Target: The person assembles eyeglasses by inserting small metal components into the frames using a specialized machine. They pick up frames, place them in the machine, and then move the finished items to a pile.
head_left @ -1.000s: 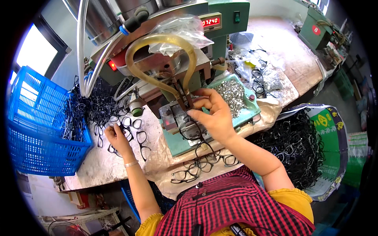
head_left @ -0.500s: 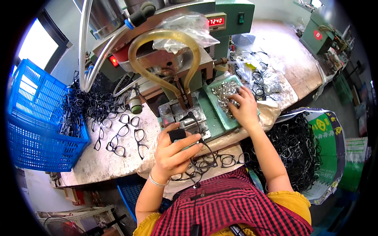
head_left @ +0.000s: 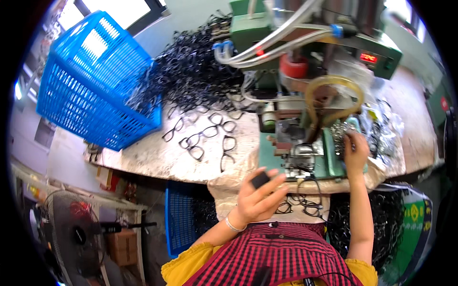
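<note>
Left hand (head_left: 261,198) is loosely open, right hand (head_left: 357,150) curled (can't tell if gripping) by the metal bits (head_left: 338,136) at the left's 2 o'clock, probably light, stiff, slippery, so edge-pinch 'em.

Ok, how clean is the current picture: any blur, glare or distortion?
Head view: blur smears the digits on the red display and softens the left hand and right hand; head view: the window is blown out white; head view: fisheye distortion curves the front edge of the table.
</note>
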### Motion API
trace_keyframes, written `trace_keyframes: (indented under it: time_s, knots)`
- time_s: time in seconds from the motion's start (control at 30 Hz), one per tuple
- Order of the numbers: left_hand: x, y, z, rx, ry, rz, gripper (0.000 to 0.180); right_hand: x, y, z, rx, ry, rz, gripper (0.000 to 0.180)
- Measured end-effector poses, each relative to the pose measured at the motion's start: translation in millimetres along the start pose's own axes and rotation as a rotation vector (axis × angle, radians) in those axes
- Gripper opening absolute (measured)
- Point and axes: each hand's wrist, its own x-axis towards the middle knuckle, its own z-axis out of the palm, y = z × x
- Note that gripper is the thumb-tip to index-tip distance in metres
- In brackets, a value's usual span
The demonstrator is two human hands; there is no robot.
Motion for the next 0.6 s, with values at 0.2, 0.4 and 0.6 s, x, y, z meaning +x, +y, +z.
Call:
trace_keyframes:
  time_s: [0.2,0.4,0.6]
  knots:
    - [-20,-89,-125,0.517,0.423,-0.607,0.021,-8,-1,-9,0.109,-0.071,0.304,0.013]
    - [-85,-240,-154,0.726,-0.257,-0.900,0.054,5,-14,8,0.184,-0.066,0.227,0.015]
    - [-112,-272,-55,0.699,-0.076,-1.048,0.031,-14,-19,-15,0.107,-0.054,0.348,0.016]
